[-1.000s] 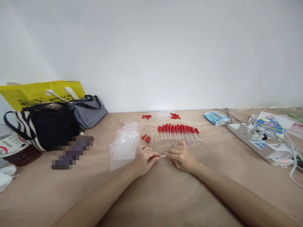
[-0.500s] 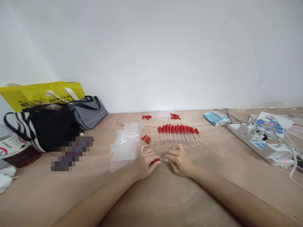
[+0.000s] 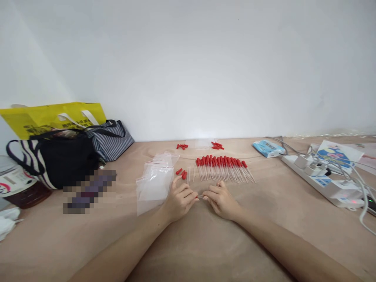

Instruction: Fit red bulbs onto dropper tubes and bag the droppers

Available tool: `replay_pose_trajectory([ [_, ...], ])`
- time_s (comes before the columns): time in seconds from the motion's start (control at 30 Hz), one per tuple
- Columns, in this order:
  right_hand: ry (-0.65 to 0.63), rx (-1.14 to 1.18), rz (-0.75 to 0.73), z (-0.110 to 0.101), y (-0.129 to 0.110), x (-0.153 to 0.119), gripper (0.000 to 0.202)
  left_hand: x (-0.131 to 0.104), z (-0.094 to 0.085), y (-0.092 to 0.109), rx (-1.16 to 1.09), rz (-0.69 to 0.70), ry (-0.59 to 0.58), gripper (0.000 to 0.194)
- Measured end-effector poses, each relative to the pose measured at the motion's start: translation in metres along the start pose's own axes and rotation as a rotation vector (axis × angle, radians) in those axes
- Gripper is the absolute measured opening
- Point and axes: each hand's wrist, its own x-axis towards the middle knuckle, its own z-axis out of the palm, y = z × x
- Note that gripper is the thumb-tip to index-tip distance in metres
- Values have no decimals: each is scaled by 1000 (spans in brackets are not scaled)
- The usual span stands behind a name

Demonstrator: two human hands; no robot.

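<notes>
My left hand (image 3: 179, 200) is closed around a red rubber bulb (image 3: 196, 198), most of it hidden by the fingers. My right hand (image 3: 222, 201) pinches a thin clear dropper tube (image 3: 200, 197), whose short visible stretch bridges the two hands and meets the bulb. Beyond the hands lies a row of droppers (image 3: 220, 161) with red bulbs on clear tubes. Left of that row are a few loose tubes (image 3: 188, 175) and 3 loose red bulbs (image 3: 183, 174). Clear zip bags (image 3: 154, 188) lie fanned out beside my left hand.
More red bulbs (image 3: 182, 146) and clear tubes (image 3: 202, 144) lie near the wall. On the right are a blue tissue pack (image 3: 268, 148) and a power strip (image 3: 329, 184) with cables. Bags (image 3: 67, 156), a bottle (image 3: 23, 188) and a blurred dark object (image 3: 91, 192) occupy the left.
The fingers of my left hand have closed further over the red bulb, so less of it shows. My right hand stays almost in place on the tube.
</notes>
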Motion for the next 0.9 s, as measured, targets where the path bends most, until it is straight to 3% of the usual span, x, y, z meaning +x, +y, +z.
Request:
replay_pose_trajectory([
  [0.13,-40,-89,-57,-5,2,0,23,-2,-1,-2,-8,-22,-12,18],
  [0.3,18,-249,-101,-8,-1,1,22,-3,-2,-3,-65,-52,-97,22],
  [0.43,23,-229,-55,-7,-2,-1,18,-4,-3,-6,-115,-156,-130,16],
  [0.57,106,-140,223,-5,6,3,18,-7,-1,-16,-112,-444,-88,34],
  [0.63,177,-109,404,-2,14,11,20,-10,1,-20,-117,-548,-94,34],
  [0.73,215,-85,624,4,24,31,21,-13,3,-24,-148,-583,-120,32],
  [0.9,135,-147,849,20,30,69,15,-14,4,-25,-158,-540,-147,23],
])
